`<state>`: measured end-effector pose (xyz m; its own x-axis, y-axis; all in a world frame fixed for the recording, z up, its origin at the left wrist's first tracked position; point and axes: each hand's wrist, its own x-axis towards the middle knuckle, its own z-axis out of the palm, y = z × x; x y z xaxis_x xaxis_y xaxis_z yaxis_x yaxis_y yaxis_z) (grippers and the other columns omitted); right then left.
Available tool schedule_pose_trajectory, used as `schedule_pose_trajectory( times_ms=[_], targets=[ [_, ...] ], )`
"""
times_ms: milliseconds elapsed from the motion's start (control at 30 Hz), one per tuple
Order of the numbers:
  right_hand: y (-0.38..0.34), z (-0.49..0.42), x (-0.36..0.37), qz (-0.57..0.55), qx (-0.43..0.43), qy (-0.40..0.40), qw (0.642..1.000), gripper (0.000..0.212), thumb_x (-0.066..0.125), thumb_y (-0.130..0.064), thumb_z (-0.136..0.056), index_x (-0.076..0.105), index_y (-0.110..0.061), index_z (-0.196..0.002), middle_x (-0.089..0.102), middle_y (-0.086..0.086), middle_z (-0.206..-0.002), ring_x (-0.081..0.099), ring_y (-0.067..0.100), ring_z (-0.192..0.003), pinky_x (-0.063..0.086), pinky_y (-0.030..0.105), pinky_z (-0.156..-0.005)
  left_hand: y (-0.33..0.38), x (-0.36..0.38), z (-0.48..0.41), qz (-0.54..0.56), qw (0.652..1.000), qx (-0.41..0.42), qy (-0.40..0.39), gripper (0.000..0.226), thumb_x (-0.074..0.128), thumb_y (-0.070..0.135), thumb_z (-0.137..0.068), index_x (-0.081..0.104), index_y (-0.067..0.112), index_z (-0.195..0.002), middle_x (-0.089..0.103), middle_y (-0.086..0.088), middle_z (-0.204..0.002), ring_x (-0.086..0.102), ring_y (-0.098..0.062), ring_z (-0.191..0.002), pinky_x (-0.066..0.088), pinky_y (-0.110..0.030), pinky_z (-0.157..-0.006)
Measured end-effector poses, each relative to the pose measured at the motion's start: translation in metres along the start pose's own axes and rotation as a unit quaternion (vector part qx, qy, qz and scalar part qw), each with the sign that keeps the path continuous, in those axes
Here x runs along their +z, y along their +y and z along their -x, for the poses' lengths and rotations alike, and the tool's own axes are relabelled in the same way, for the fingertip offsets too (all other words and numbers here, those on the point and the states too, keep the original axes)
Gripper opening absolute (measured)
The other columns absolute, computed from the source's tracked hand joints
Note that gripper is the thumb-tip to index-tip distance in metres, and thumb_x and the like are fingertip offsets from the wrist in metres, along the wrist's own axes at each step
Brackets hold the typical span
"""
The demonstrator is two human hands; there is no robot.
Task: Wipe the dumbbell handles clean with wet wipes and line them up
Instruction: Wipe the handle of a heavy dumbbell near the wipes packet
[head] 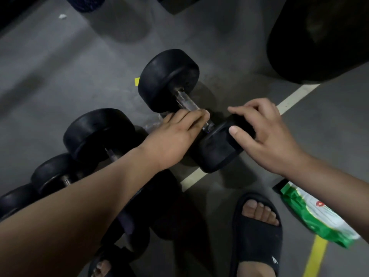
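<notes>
Wiping looks to me like the step in hand. My left hand (pixel 175 136) is curled over the near end of the handle (pixel 185 100) of the dumbbell (pixel 163 86), fingers wrapped down round the bar. A pale crumpled scrap (pixel 153 124) shows at the outer edge of that hand. It may be the wipe, but I cannot tell, nor whether anything lies under my palm.

My right hand (pixel 265 136) grasps the near head (pixel 215 154) of the same dumbbell, thumb pressed on top and fingers arched over its far edge, steadying it. The dumbbell lies on the floor (pixel 60 66) between my hands and stretches away beyond my left fingertips. The other dumbbells (pixel 99 132) sit in a row under and outside my left forearm. The pack of wet wipes (pixel 311 212) lies below my right wrist, partly hidden by that forearm.

Next, I reckon, my left hand must rub along the bar toward the far end, the part not yet under it, while my right stops the rounded weight from rolling. After that the dumbbell has to go leftward, parallel to the row. It looks heavy, so both hands.
</notes>
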<state>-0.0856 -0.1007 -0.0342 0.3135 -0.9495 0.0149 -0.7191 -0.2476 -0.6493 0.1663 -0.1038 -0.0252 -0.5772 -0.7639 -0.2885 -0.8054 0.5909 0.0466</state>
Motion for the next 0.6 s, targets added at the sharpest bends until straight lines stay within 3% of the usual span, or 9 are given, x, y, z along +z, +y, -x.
schedule_pose_trajectory(
  times_ms=[67, 133, 300, 433, 600],
  targets=[
    [0.0, -0.001, 0.001, 0.017, 0.017, -0.001, 1.0, 0.055, 0.046, -0.06, -0.094, 0.058, -0.027, -0.136, 0.043, -0.002, -0.121, 0.045, 0.022, -0.117, 0.037, 0.033, -0.102, 0.0, 0.005, -0.003, -0.011, 1.0, -0.019, 0.021, 0.07, 0.028, 0.013, -0.085, 0.03, 0.008, -0.155, 0.034, -0.005, -0.155, 0.039, -0.029, -0.132, 0.041, -0.041, -0.104],
    [0.003, -0.003, 0.001, 0.022, 0.025, -0.013, 0.999, 0.056, 0.043, -0.064, -0.093, 0.057, -0.03, -0.135, 0.041, -0.004, -0.121, 0.044, 0.02, -0.116, 0.037, 0.033, -0.102, 0.0, 0.006, -0.014, -0.029, 0.996, -0.071, 0.039, 0.067, 0.037, 0.013, -0.086, 0.034, 0.006, -0.153, 0.039, -0.009, -0.151, 0.038, -0.031, -0.13, 0.041, -0.042, -0.1],
    [0.01, -0.009, -0.002, 0.009, 0.043, -0.032, 0.999, 0.054, 0.041, -0.066, -0.09, 0.058, -0.034, -0.13, 0.042, -0.006, -0.121, 0.041, 0.019, -0.116, 0.032, 0.03, -0.101, -0.005, -0.007, -0.034, -0.026, 0.983, -0.179, 0.02, 0.076, 0.052, 0.007, -0.088, 0.019, 0.002, -0.156, 0.03, -0.013, -0.153, 0.034, -0.035, -0.132, 0.038, -0.042, -0.105],
    [0.019, -0.011, -0.002, -0.024, 0.067, -0.032, 0.997, 0.054, 0.037, -0.065, -0.091, 0.059, -0.035, -0.13, 0.043, -0.006, -0.12, 0.041, 0.022, -0.117, 0.027, 0.026, -0.101, 0.009, 0.001, -0.023, 0.005, 0.988, -0.149, 0.027, 0.077, 0.044, 0.005, -0.086, 0.016, 0.002, -0.158, 0.022, -0.012, -0.158, 0.03, -0.033, -0.134, 0.038, -0.042, -0.111],
    [0.021, -0.018, -0.01, -0.022, 0.09, -0.015, 0.996, 0.056, 0.036, -0.061, -0.089, 0.063, -0.033, -0.129, 0.045, -0.007, -0.118, 0.04, 0.018, -0.119, 0.025, 0.021, -0.102, 0.007, 0.012, -0.017, -0.013, 0.993, -0.099, 0.056, 0.074, 0.035, 0.006, -0.086, 0.017, 0.001, -0.157, 0.025, -0.013, -0.159, 0.036, -0.032, -0.133, 0.043, -0.042, -0.107]
  ],
)
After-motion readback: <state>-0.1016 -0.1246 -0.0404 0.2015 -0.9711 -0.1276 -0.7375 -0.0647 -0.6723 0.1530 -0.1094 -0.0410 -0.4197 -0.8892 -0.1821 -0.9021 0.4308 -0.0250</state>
